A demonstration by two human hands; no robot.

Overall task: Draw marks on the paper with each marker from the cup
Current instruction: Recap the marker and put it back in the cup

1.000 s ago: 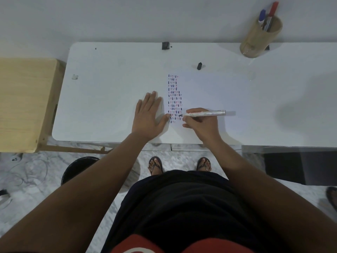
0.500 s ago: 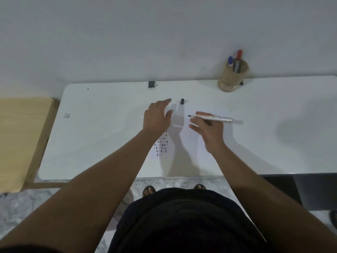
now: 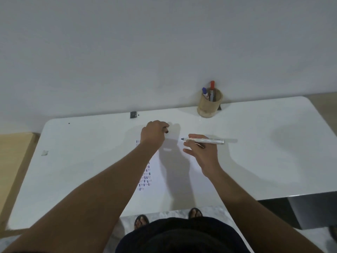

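Your left hand (image 3: 154,133) pinches the cap (image 3: 166,131); your right hand (image 3: 202,152) grips the uncapped marker (image 3: 207,141). Misaligned capping could ink your fingers.

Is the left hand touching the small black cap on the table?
Touching. The head view shows the left hand closed over the black cap, fingertips around it, no gap visible.
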